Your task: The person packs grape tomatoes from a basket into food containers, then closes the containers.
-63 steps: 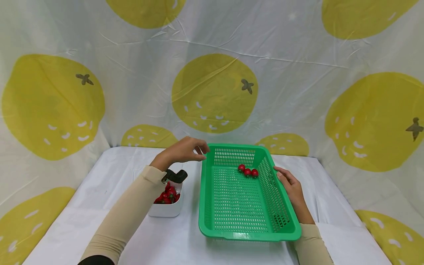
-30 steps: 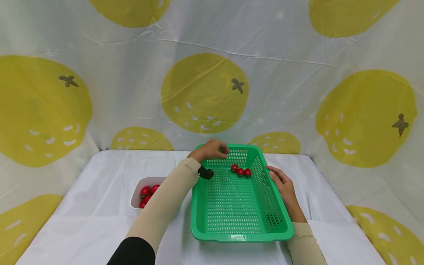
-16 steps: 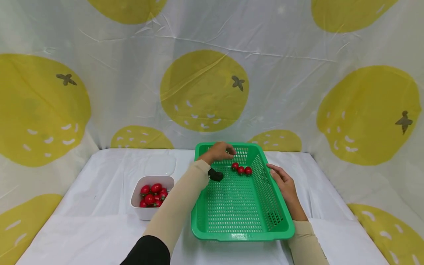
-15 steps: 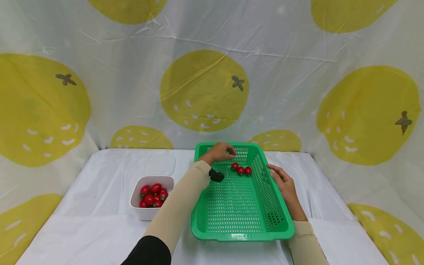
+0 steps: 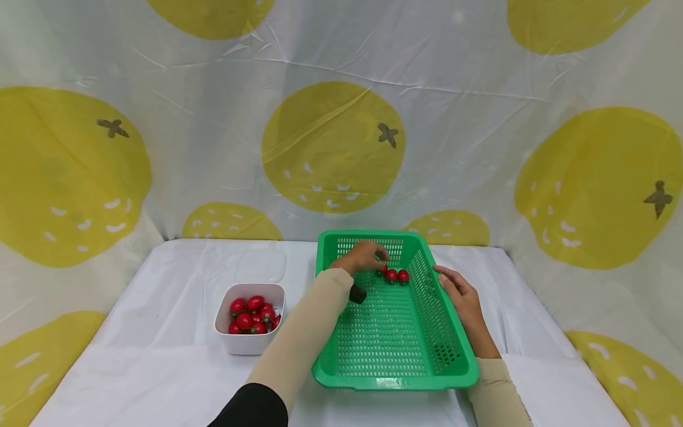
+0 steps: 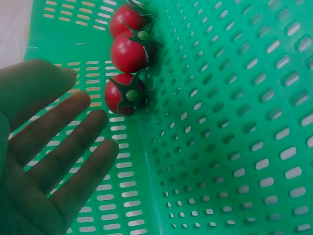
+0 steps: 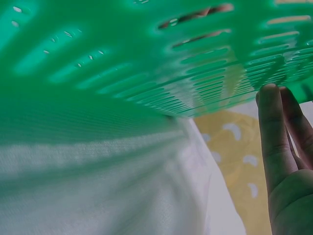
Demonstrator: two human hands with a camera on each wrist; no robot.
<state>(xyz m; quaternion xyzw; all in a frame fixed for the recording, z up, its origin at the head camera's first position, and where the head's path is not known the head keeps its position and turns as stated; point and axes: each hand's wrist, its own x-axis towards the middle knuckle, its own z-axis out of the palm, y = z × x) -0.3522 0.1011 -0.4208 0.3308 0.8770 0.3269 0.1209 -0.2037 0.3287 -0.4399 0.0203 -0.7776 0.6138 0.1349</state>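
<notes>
Head view, and it's the left hand (image 5: 364,256) down inside the one green basket (image 5: 395,382), just left of the tomatoes (image 5: 391,275): one, two, three, in a short row by the far right corner! Left wrist view has that hand's fingers stretched and spread, the fruit lying just past the fingertips, close to the slotted side wall. Across the way, the right hand (image 5: 464,299) sets straight fingers to the basket's right edge, that wall between it and the trio; whether the thumb pinches, one cannot tell. Out on the white-covered bench (image 5: 160,296), one white box (image 5: 242,345) sits left of the basket, at least seven red tomatoes (image 5: 243,321) heaped inside, exact count hidden, and one translucent lid (image 5: 261,267) lies behind it.
</notes>
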